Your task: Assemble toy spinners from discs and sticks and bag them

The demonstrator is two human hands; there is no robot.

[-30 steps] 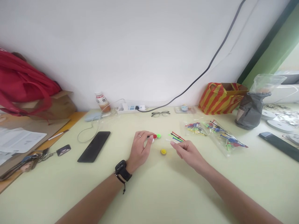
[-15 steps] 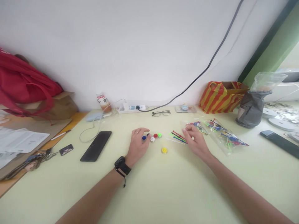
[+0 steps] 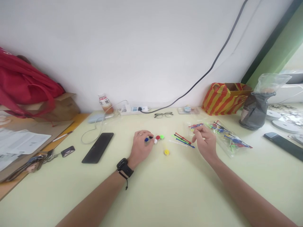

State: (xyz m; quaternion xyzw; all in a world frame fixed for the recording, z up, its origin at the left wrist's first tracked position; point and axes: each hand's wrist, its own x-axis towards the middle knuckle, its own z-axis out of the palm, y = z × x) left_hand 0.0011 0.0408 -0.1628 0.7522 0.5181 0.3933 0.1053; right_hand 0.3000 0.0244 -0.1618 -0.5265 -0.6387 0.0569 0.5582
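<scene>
My left hand (image 3: 142, 145) rests on the table with its fingers curved and apart beside a cluster of small round plastic pieces. A blue piece (image 3: 146, 139) and a black piece (image 3: 151, 137) sit between its thumb and fingers. The white piece (image 3: 155, 141) is just off the thumb, with a red piece (image 3: 157, 137) and a green piece (image 3: 162, 137) to its right. Closer to me stands a yellow piece (image 3: 167, 152). Loosely bent, my right hand (image 3: 204, 140) hovers right of several thin plastic arrows (image 3: 182, 139), with nothing visible in its fingers.
Clear bags of coloured arrows (image 3: 230, 138) lie at the right. A black phone (image 3: 98, 148) is left of my left hand. Behind are glasses (image 3: 163, 115), a power strip (image 3: 132, 109) and a bottle (image 3: 105, 103). A striped bag (image 3: 222, 99) stands by the wall.
My right hand has moved right, away from the arrows, so their right ends now show. My left hand has barely shifted; the round pieces lie about where they were.
</scene>
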